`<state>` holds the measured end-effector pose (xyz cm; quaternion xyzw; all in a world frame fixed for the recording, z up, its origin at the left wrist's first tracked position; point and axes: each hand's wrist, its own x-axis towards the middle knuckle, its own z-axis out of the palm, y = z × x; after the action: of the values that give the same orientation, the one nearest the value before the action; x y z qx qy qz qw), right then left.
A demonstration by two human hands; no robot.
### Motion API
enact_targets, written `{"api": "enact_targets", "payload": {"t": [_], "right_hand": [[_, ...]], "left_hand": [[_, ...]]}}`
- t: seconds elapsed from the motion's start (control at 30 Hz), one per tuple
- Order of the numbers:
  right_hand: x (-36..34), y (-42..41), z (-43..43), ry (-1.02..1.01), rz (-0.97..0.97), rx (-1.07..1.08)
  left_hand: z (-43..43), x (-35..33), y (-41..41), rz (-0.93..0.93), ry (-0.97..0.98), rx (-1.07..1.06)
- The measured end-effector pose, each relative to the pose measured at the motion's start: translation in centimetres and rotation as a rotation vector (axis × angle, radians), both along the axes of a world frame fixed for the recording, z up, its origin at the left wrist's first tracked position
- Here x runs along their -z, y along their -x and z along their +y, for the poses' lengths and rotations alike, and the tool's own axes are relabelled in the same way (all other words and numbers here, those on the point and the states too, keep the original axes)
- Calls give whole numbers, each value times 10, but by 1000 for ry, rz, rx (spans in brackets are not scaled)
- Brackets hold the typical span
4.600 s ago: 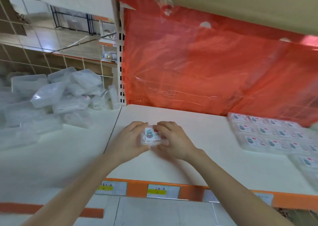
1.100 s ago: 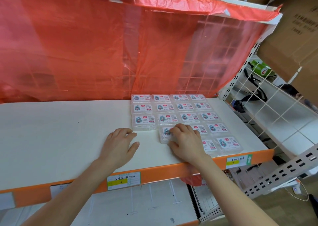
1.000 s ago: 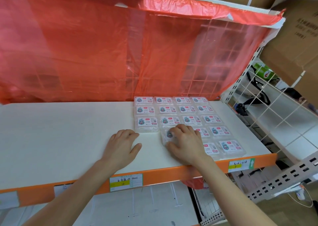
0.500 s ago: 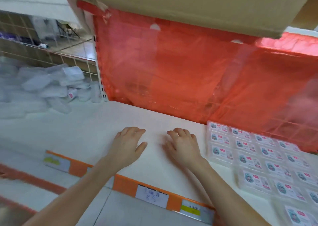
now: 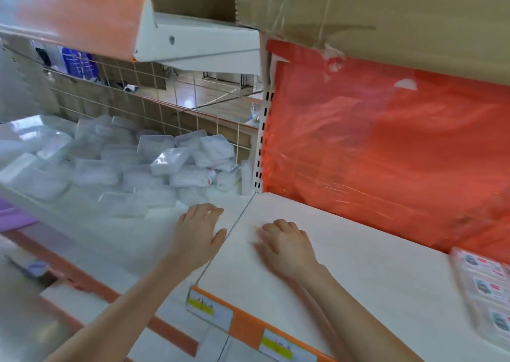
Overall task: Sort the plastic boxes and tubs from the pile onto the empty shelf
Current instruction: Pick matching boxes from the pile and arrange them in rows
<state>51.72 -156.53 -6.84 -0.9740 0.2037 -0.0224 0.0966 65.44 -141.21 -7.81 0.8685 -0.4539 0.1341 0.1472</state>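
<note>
**Both Hands Empty on the Boards, Between Pile and Sorted Rows**

**Surroundings, left to right.** A purple object (image 5: 15, 218) shows at the far left edge; its kind cannot be told. A wire grid panel (image 5: 171, 113) runs behind the left bay, and an orange-faced upper shelf edge (image 5: 82, 22) overhangs it. A slotted white post (image 5: 260, 146) stands upright between the two bays. Right of the post, a red plastic sheet (image 5: 386, 155) hangs across the back of the right bay, with a cardboard box (image 5: 386, 11) above it. Price labels (image 5: 208, 306) are fixed to the orange front strip below the hands.

**Task items.** The pile (image 5: 154, 166) of clear plastic boxes and tubs lies heaped on the left bay, against the grid panel and reaching as far as the post. Its nearest edge is ahead and to the left of the left hand (image 5: 200, 234), near the fingertips but not touching them. The shelf (image 5: 372, 251) is the white board of the right bay. Labelled boxes (image 5: 485, 284) lie flat in rows at its right edge, well apart from the right hand (image 5: 284, 244).

**Hands.** The left hand lies palm down on the left board, fingers straight, with the thumb just beside the seam (image 5: 234, 229) between the boards. The right hand lies palm down on the shelf just right of the seam, with its fingers loosely bent and motion-blurred. Neither hand holds anything. The hands are apart, with the seam between them. Both bare forearms enter from the bottom edge.
</note>
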Motion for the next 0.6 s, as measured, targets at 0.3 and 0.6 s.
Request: {"api": "enact_targets", "payload": {"t": [0.3, 0.6], "right_hand": [[5, -36, 28, -38, -31, 82], [6, -48, 41, -71, -72, 152]], "left_hand": [[1, -22, -88, -261, 140, -31], [15, -24, -129, 0, -32, -137]]}}
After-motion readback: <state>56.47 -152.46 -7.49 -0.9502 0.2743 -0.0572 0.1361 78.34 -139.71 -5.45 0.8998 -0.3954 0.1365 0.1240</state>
